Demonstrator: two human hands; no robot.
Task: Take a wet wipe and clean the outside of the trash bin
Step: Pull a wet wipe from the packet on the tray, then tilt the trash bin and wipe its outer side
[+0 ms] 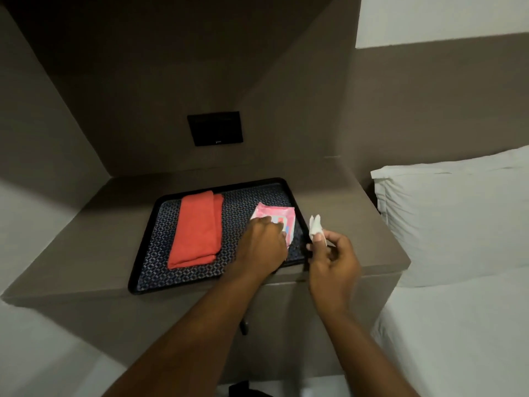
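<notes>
Tray (pixel 143 270): cloth (pixel 196 227), wipes pack (pixel 279 217) under L hand (pixel 262 242).

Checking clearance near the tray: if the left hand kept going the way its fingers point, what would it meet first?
The left hand already rests on the pink wet-wipe packet; beyond that, probably the black tray's far rim.

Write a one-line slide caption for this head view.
Right hand pinches a wet wipe; left hand rests on the pink pack.
</notes>
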